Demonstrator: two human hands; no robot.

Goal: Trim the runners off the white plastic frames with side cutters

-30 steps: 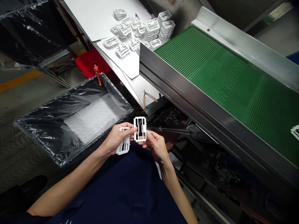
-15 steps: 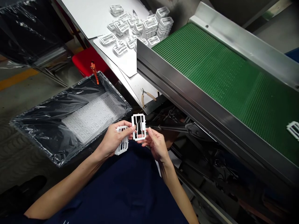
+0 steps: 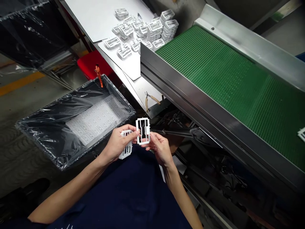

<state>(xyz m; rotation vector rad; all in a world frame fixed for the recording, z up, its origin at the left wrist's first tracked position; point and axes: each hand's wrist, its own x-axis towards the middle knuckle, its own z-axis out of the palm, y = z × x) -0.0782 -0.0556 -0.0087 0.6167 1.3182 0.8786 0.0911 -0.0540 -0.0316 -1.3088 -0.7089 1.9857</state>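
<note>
**A:** What's at the far left?

**B:** A bin lined with black plastic film (image 3: 30, 125), with stacked white moulded sheets (image 3: 92, 124) in its bottom (an orange clip (image 3: 98, 74) sits on its far corner).

**A:** And the hands?

**B:** Close together, just right of the bin. The left hand (image 3: 118, 143) wraps a lower white plastic frame (image 3: 128, 149), its long axis running roughly away from the body, and its fingertips (image 3: 137, 133) touch the left edge of an upright white plastic frame (image 3: 142, 130).

**A:** Which hand is nearer that upright one?

**B:** Both are on it. Its long axis points straight out from the person, and the right hand (image 3: 159, 148) pinches its lower right corner (the left hand's hold looks lighter, though I can't be sure).

**A:** Further right?

**B:** Tan-handled side cutters (image 3: 150, 100) lie on a steel table (image 3: 140, 90) beyond the hands. Past them runs a green belt conveyor (image 3: 214, 86), with another white frame (image 3: 301, 134) at the picture's right edge.
</note>
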